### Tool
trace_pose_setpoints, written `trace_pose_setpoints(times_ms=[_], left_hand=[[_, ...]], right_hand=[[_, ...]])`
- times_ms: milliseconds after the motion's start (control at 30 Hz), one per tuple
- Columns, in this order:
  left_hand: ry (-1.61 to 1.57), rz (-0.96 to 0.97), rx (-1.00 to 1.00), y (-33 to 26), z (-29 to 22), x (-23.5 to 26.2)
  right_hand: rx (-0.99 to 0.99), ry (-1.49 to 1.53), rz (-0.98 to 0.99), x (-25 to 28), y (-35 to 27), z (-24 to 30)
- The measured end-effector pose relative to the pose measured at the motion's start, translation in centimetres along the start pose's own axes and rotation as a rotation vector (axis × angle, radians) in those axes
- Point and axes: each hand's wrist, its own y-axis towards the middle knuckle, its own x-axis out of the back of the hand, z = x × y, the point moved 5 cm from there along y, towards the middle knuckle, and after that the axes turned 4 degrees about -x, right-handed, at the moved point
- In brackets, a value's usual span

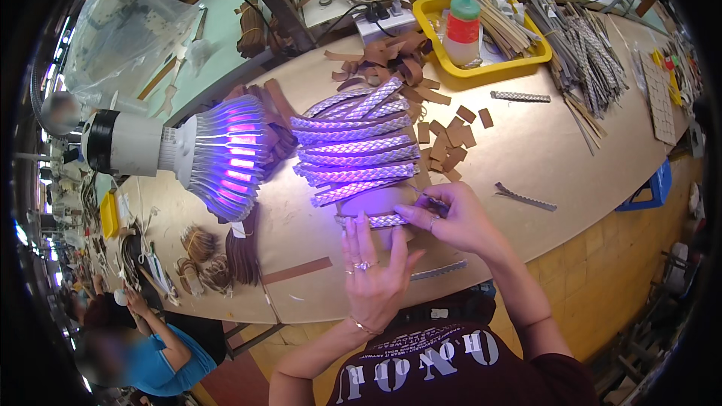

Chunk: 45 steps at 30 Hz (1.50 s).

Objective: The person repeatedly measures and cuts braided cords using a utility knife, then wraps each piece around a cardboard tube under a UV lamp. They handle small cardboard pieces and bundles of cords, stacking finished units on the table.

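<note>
**A Woven Strip Held Under the Purple Light**

A short braided strip (376,220) is held flat on the table (526,150), just in front of a pile of braided strips (353,143). It is judged to be light, soft and bendy, so it is best pinched near its ends. Its weave looks pale and shiny in the purple glow. It is pressed down by the flat, open fingers of the left hand (372,274). Its right end is pinched by the right hand (451,218). A lamp (218,154) is shining from the left, and brown scraps (444,131) are scattered behind.
</note>
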Motion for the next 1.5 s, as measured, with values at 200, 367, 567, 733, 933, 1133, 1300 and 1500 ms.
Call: trace_pose_setpoints(times_ms=[200, 367, 567, 733, 933, 1133, 1300, 1500], left_hand=[[0.036, -0.007, 0.008, 0.1, -0.4, -0.2], [0.033, -0.014, 0.012, 0.0, -0.5, -0.4], [0.001, -0.001, 0.038, -0.1, -0.6, -0.6], [-0.086, -0.006, 0.034, -0.2, -0.7, -0.6], [-0.023, 0.003, 0.026, -0.3, -0.8, -0.7], [-0.022, 0.02, 0.025, -0.2, -0.7, -0.6], [-0.031, 0.035, 0.033, -0.1, -0.8, -0.6], [-0.036, 0.053, 0.031, -0.2, -0.8, -0.6]], right_hand=[[0.137, -0.121, -0.077, 0.5, -1.6, 3.2], [0.194, -0.14, -0.088, 0.3, -1.8, 4.8], [0.166, -0.084, -0.031, 0.0, -0.8, 3.9], [0.084, 0.015, -0.046, 0.4, -0.7, 1.5], [0.046, 0.136, -0.09, 0.2, -0.4, -0.7], [0.047, 0.156, -0.104, -0.2, -0.4, -1.5], [0.051, 0.21, -0.113, -0.7, -0.3, -2.1], [0.081, 0.182, -0.159, -1.0, -0.3, -2.7]])
